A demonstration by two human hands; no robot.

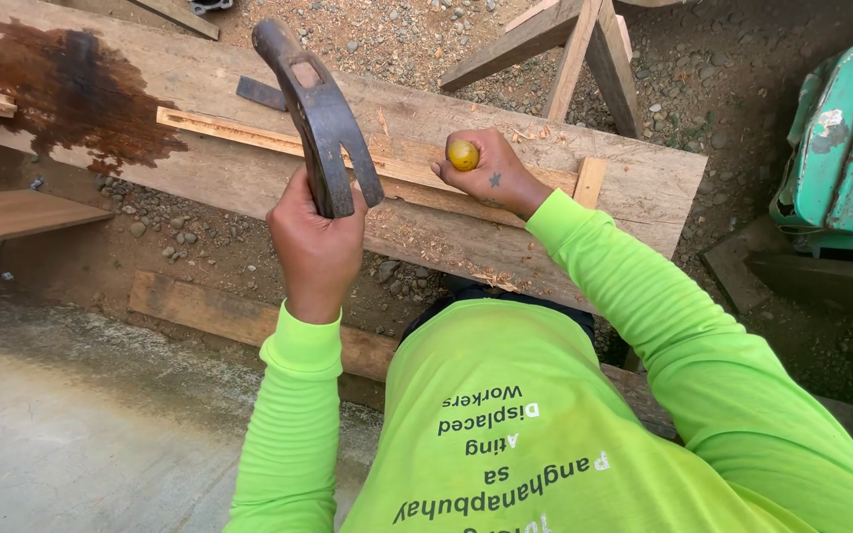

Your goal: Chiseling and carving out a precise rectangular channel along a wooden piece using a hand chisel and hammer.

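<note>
Plainly mid-swing, judging from the head view: left hand raised clear above the work, fingers wrapped fully shut round the handle of a dark steel claw hammer, head lifted high and tilted away toward the far edge of the plank. Wrist cocked back, forearm in a bright green sleeve rising almost straight from the lower edge of the picture. Right hand down on the wooden strip, fingers closed in a fist round a yellow-capped tool, only its rounded butt showing, blade or tip hidden under the hand, so impossible to say whether chisel or driver. Held roughly upright, cap facing up, well apart from the hammer head. Strip lying flat along the wide plank that serves as the surface, with pale wood shavings scattered near the closer edge. Probably the striking step of cutting into the strip; calls for a straight, measured drop onto the small yellow cap, with the fist kept steady and knuckles low, since a glancing hit would land on the hand. Off to the sides: a dark wet stain on the plank, sawhorse legs over gravel, and a green machine at the right edge.
</note>
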